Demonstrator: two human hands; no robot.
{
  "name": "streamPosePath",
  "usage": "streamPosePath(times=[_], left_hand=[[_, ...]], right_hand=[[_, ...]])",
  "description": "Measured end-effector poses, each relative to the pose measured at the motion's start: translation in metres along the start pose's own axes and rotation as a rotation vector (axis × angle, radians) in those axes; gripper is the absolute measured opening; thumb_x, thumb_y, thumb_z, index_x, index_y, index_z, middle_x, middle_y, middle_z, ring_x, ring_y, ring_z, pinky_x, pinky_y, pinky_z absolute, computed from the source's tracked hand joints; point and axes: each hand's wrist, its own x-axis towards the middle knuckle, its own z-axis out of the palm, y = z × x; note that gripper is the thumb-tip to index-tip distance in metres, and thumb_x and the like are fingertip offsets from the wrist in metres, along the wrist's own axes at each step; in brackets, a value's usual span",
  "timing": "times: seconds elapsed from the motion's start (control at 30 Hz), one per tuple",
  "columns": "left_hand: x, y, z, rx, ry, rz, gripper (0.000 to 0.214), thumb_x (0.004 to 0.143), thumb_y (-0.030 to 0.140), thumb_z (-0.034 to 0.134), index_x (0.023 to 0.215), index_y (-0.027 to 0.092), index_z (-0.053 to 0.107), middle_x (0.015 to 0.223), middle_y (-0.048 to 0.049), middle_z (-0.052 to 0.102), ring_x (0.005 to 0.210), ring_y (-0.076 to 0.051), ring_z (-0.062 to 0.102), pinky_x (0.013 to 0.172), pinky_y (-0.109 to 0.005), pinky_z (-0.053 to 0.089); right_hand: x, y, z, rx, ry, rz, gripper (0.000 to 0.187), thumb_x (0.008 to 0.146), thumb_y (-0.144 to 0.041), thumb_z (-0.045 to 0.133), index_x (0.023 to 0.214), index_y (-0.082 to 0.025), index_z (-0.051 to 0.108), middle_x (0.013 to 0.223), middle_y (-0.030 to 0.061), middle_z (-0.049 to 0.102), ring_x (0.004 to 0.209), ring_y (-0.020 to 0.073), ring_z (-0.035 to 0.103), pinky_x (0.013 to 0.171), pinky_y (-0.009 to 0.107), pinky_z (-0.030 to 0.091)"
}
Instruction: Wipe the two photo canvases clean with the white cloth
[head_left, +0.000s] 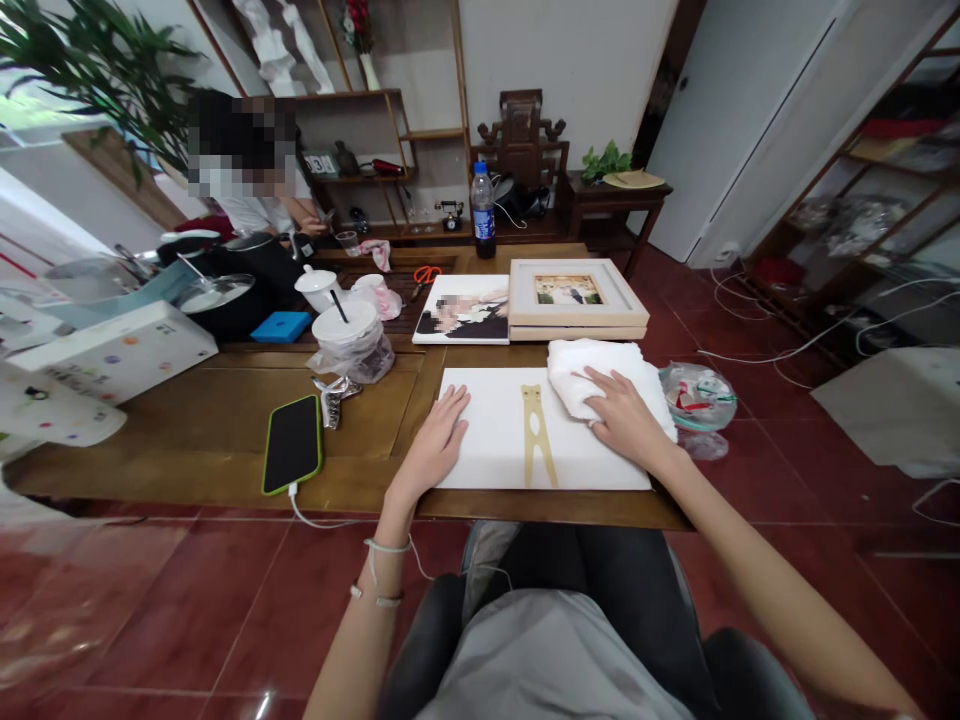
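Note:
In front of me, a white picture panel (491, 440) lies flat at the table's edge. A gold-coloured easel stand (537, 435) with two splayed legs lies on its middle. My left hand (441, 432) rests open on the panel's left side, fingers stretched forward and holding nothing. On the right, my right hand (622, 418) lies with extended fingers on a folded white towel (592, 365), pressing it against the panel's right side. The towel hides the panel's upper right corner and hangs past its right edge.
Behind the panel are a photo print (461, 325) and stacked white picture frames (626, 300). A bottle (484, 215) stands behind them. Left are a charging phone (292, 445), a lidded cup (349, 325) and red scissors (427, 273). A plastic bag (701, 395) is at right. Another person (251, 205) sits far left.

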Motion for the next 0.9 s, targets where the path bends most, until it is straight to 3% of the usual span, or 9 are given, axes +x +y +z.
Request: streamPosePath(times=[0.23,0.43,0.57,0.7,0.9], left_hand=[[0.001,-0.003,0.003,0.029,0.026,-0.007,0.045,0.095,0.027,0.029,0.138,0.017,0.036,0.147,-0.0096,0.034,0.138,-0.02,0.026,0.114,-0.044,0.02],[0.001,-0.003,0.003,0.033,0.039,-0.001,0.046,0.095,0.026,0.029,0.138,0.015,0.037,0.147,-0.0097,0.034,0.138,-0.019,0.026,0.115,-0.042,0.02],[0.001,-0.003,0.002,0.015,0.03,-0.008,0.047,0.094,0.027,0.031,0.138,0.013,0.037,0.148,-0.0106,0.032,0.138,-0.019,0.025,0.115,-0.041,0.019],[0.001,-0.003,0.0,0.018,0.022,-0.005,0.046,0.094,0.027,0.031,0.138,0.015,0.038,0.147,-0.0094,0.034,0.138,-0.019,0.025,0.115,-0.041,0.018],[0.001,-0.004,0.0,0.036,0.014,0.024,0.047,0.094,0.027,0.03,0.138,0.013,0.038,0.147,-0.011,0.033,0.138,-0.02,0.026,0.115,-0.041,0.019]], right_hand=[[-0.012,-0.016,-0.003,0.045,-0.02,-0.076,0.027,0.063,0.0,0.048,0.074,-0.017,0.067,0.135,0.012,0.05,0.131,0.0315,0.035,0.106,0.06,0.026],[-0.064,-0.062,-0.031,0.125,-0.102,-0.17,0.022,0.06,0.001,0.049,0.057,-0.018,0.061,0.14,0.0098,0.044,0.134,0.0325,0.029,0.109,0.06,0.023],[-0.089,-0.071,-0.043,0.21,-0.129,-0.166,0.023,0.056,0.001,0.046,0.054,-0.019,0.058,0.139,0.0074,0.046,0.134,0.0299,0.03,0.111,0.056,0.024],[-0.072,-0.054,-0.038,0.28,-0.104,-0.129,0.024,0.056,0.0,0.047,0.06,-0.019,0.06,0.136,0.0078,0.05,0.133,0.0276,0.033,0.112,0.054,0.025],[-0.004,-0.016,-0.012,0.207,-0.06,-0.05,0.02,0.067,-0.005,0.051,0.08,-0.014,0.063,0.14,0.017,0.043,0.136,0.0303,0.027,0.11,0.052,0.025]])
